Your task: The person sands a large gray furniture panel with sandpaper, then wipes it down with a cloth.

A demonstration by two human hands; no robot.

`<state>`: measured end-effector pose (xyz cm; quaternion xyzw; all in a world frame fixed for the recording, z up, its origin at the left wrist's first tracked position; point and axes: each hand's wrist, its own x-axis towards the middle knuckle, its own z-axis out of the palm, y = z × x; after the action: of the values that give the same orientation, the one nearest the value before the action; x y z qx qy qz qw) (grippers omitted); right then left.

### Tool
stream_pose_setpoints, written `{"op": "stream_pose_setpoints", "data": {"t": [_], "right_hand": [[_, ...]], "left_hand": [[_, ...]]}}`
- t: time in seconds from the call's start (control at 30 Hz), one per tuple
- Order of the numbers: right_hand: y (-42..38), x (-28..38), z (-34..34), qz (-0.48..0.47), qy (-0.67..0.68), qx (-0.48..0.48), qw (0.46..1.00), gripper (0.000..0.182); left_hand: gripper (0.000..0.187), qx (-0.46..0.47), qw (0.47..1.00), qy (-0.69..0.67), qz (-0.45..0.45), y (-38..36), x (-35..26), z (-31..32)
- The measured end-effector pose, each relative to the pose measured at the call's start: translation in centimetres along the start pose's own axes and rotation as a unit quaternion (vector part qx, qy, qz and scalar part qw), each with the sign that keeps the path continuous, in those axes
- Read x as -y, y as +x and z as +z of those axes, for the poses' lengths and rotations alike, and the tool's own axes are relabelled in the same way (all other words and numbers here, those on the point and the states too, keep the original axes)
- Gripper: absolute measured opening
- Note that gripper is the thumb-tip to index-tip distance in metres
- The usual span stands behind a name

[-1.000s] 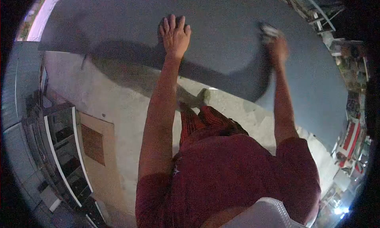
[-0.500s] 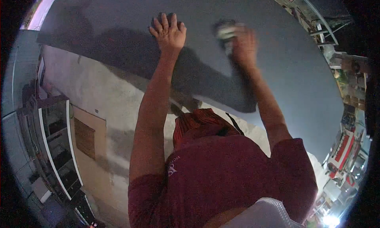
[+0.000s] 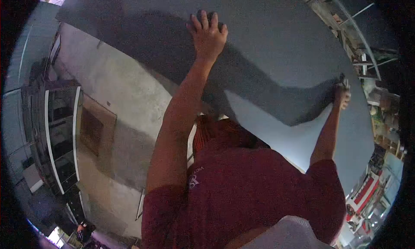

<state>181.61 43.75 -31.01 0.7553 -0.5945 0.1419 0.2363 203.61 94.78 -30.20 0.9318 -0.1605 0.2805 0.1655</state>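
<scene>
A large flat grey panel (image 3: pixel 276 41) stretches across in front of me. My left hand (image 3: pixel 209 38) rests on it near the upper middle, palm down with its fingers spread, holding nothing. Far out to the right, near the panel's right edge, my right hand (image 3: pixel 342 96) is closed around a small hand-sized block (image 3: pixel 343 81) with dark and pale parts. The block sits against the panel's surface. Its exact kind cannot be made out, as the fingers cover much of it. Shadows of my arms fall over the panel.
Below the panel's near edge lies a bare concrete floor (image 3: pixel 129 179). A dark rack with white edges (image 3: pixel 62 141) stands at the left. Cluttered shelves (image 3: pixel 384 110) and a red-and-white box (image 3: pixel 365 192) line the right side. A metal frame (image 3: pixel 361 28) is at upper right.
My right hand has swept the small block to the right and nearer, from the panel's upper middle to its right edge. My view has shifted slightly; my left hand stays spread on the panel.
</scene>
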Motion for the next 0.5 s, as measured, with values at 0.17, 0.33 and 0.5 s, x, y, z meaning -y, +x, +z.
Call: {"op": "stream_pose_setpoints", "data": {"t": [0.17,0.33,0.5], "right_hand": [[-10.1,13.3,-10.6,-0.427,0.247,0.085,0.865,0.048],[-18.5,21.0,-20.1,-0.558,0.43,-0.09,0.703,0.046],[-2.1,21.9,-11.3,-0.443,0.217,0.155,0.856,0.034]], "left_hand": [[0.053,-0.013,0.999,0.047,-0.022,2.2,-1.0,2.8],[0.062,0.043,0.999,-0.012,-0.021,2.4,-0.8,2.3],[0.061,0.009,0.999,-0.025,-0.017,2.6,-0.8,3.3]]}}
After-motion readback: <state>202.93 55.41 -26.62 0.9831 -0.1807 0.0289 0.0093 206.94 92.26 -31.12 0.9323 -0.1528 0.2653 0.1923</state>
